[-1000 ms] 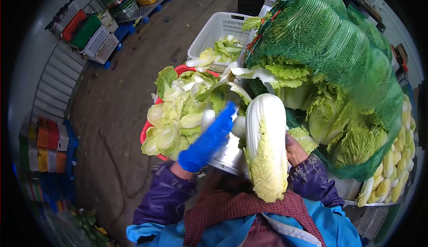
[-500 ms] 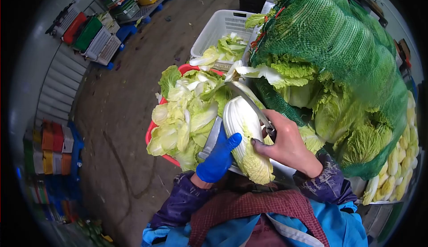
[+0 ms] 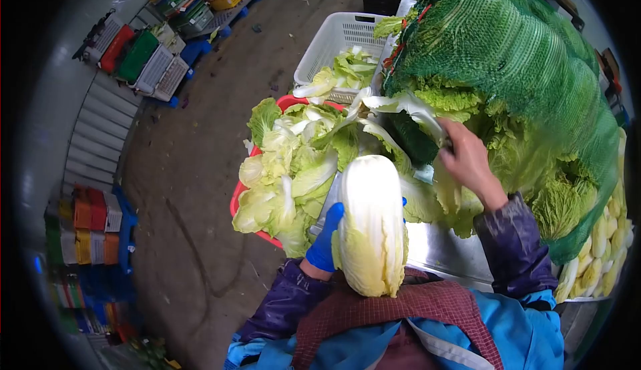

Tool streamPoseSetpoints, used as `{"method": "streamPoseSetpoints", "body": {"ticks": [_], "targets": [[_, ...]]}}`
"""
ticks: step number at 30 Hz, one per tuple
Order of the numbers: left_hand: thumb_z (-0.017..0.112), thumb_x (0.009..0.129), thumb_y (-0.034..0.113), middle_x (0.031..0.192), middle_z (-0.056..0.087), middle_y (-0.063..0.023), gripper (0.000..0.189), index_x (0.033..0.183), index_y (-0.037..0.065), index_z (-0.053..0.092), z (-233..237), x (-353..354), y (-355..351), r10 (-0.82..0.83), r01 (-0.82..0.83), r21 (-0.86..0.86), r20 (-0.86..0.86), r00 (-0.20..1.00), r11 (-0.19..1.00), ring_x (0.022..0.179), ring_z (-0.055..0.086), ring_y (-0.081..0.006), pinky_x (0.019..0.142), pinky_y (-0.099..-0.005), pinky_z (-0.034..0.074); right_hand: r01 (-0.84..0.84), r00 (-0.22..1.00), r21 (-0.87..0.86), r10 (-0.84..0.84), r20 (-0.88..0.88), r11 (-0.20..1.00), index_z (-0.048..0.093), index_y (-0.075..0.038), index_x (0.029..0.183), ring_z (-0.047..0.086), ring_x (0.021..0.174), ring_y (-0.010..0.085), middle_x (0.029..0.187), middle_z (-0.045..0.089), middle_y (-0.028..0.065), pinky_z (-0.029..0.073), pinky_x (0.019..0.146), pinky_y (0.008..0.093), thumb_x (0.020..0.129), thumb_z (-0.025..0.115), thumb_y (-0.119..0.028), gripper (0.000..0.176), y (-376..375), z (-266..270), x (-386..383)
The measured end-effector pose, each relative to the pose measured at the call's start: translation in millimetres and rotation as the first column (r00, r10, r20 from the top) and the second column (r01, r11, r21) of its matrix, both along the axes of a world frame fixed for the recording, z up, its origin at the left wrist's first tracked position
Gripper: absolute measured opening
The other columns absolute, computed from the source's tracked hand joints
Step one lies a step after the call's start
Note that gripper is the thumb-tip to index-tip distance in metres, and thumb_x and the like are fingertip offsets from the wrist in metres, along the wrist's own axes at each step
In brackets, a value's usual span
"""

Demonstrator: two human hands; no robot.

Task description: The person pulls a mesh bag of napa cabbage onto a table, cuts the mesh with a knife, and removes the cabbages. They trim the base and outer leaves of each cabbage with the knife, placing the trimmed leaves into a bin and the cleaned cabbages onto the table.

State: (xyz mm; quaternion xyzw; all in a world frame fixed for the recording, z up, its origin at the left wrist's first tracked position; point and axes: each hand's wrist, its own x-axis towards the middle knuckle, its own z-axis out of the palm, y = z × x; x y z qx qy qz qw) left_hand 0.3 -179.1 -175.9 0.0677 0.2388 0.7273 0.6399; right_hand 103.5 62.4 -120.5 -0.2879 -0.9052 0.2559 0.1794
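Observation:
My left hand (image 3: pixel 327 240), in a blue glove, is closed around a trimmed napa cabbage (image 3: pixel 370 226) held upright before my apron, its pale base upward. Fingertips show at its right side. My bare right hand (image 3: pixel 467 160) is raised to the right of the cabbage, apart from it, fingers curled round the handle of a knife (image 3: pixel 433 124). The blade points up and left and partly blends with pale leaves behind it. Loose outer leaves (image 3: pixel 420 200) lie below this hand on the metal table (image 3: pixel 454 250).
Left of the cabbage stands a red tub (image 3: pixel 237 200) heaped with leaves. A white crate (image 3: pixel 314 50) with leaves sits behind it. A green mesh sack (image 3: pixel 494 56) of cabbages fills the right side. Trimmed cabbages (image 3: pixel 594 256) lie at far right. Stacked crates (image 3: pixel 143 63) stand across the floor.
My right hand has moved up and right, away from the cabbage, with the knife. The cabbage has turned more upright in my left hand and shows a paler, smoother side.

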Motion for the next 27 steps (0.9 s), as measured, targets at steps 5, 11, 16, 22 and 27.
{"method": "streamPoseSetpoints", "body": {"ticks": [5, 11, 16, 22, 27], "targets": [[0.037, 0.083, 0.067, 0.14, 0.031, -0.0214, 0.085, 0.142, 0.009, 0.02, 11, -8, 4, 0.034, -0.035, 0.046, 0.006, 0.999, 0.998, 0.12, 0.043, -0.0356, 0.099, -0.0458, 0.038, -0.295, 0.949, -0.472, 0.198, -0.245, 0.831, 0.052, 0.001, 0.116, 0.06, 0.069, 0.0185, 0.078, 0.062, 0.0067, 0.048, 0.06, 0.0325, 0.072, 0.07, -0.026, 0.054, -51, -4, 8], [0.041, 0.089, 0.054, 0.137, 0.038, -0.0156, 0.071, 0.14, 0.006, 0.026, 25, -6, -4, 0.16, -0.166, -0.07, -0.077, 0.984, 0.984, 0.121, 0.043, -0.0281, 0.102, -0.0421, 0.035, -0.224, 0.972, -0.917, 0.148, -0.184, 0.331, 0.05, -0.001, 0.119, 0.047, 0.051, 0.0056, 0.073, 0.056, 0.0012, 0.038, 0.045, 0.0217, 0.07, 0.078, -0.02, 0.06, -74, 13, 9], [0.048, 0.091, 0.039, 0.132, 0.044, -0.0141, 0.06, 0.138, 0.004, 0.03, 42, -26, -15, 0.108, -0.242, -0.242, -0.462, 0.88, 0.94, 0.118, 0.046, -0.0239, 0.098, -0.0376, 0.04, -0.277, 0.961, -0.875, 0.104, -0.257, 0.397, 0.05, -0.002, 0.119, 0.046, 0.049, 0.0042, 0.073, 0.055, -0.002, 0.036, 0.042, 0.0197, 0.071, 0.076, -0.013, 0.056, -76, 8, 14], [0.049, 0.091, 0.038, 0.13, 0.045, -0.0152, 0.06, 0.137, 0.005, 0.029, 45, -14, -16, 0.217, -0.281, -0.243, -0.259, 0.941, 0.928, 0.116, 0.049, -0.0258, 0.096, -0.04, 0.043, -0.221, 0.975, -0.892, 0.11, -0.193, 0.395, 0.049, -0.003, 0.122, 0.046, 0.049, 0.003, 0.077, 0.058, 0.0001, 0.037, 0.043, 0.0171, 0.073, 0.075, -0.012, 0.056, -81, 12, 9], [0.049, 0.091, 0.04, 0.131, 0.044, -0.0148, 0.062, 0.138, 0.005, 0.029, 47, -14, -18, 0.23, -0.302, -0.222, -0.298, 0.926, 0.927, 0.116, 0.049, -0.0257, 0.096, -0.04, 0.042, -0.197, 0.974, -0.912, 0.177, -0.14, 0.359, 0.052, -0.001, 0.113, 0.046, 0.064, 0.0059, 0.078, 0.05, -0.0006, 0.041, 0.055, 0.0207, 0.069, 0.078, -0.018, 0.054, -89, 10, 10]]}}
